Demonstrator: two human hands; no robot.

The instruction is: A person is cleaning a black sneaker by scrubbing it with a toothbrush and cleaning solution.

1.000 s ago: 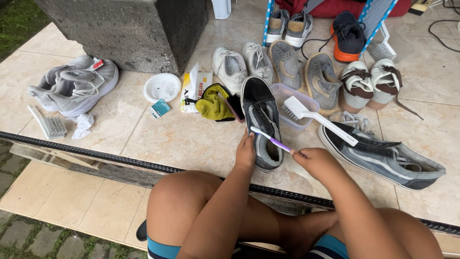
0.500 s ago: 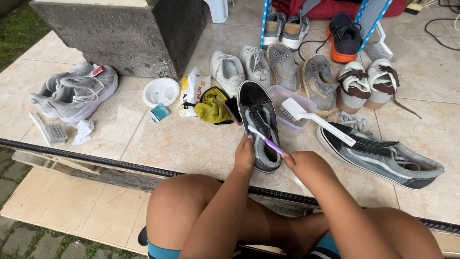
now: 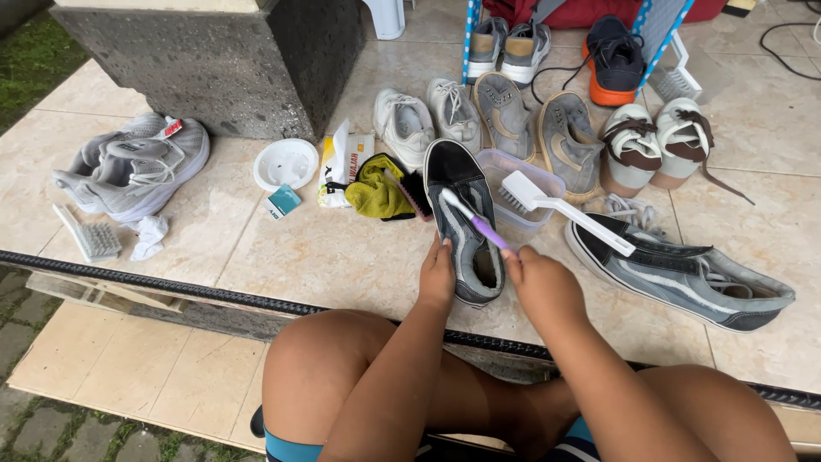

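The tiled floor [image 3: 325, 257] carries a spread of footwear, and little in that spread differs from the two earlier pictures: the stone block [image 3: 222, 60] stands at the back left, the grey pair [image 3: 128, 167] lies below it, and a row of light sneakers [image 3: 479, 111] runs behind. The grey-black shoe [image 3: 684, 274] lies on its side at the right, its place unchanged. What has changed is around the black shoe [image 3: 462, 218], which lies sole-down in front of the person's knees. The left hand [image 3: 438, 275] has stayed clamped on the heel edge, steadying it. The right hand [image 3: 539, 287], closed around the purple handle of the toothbrush [image 3: 475, 222], has slid nearer to the shoe's opening, so the bristle end now sits over the tongue area rather than farther out; this reads as a scrubbing stroke in progress along the upper. The two hands are apart, one on each side of the heel. The white brush [image 3: 564, 210] rests across the clear tub [image 3: 513, 184] just right of the shoe, untouched. The yellow cloth [image 3: 372, 188] lies just left of it, and the white lid [image 3: 285, 162] sits farther left.
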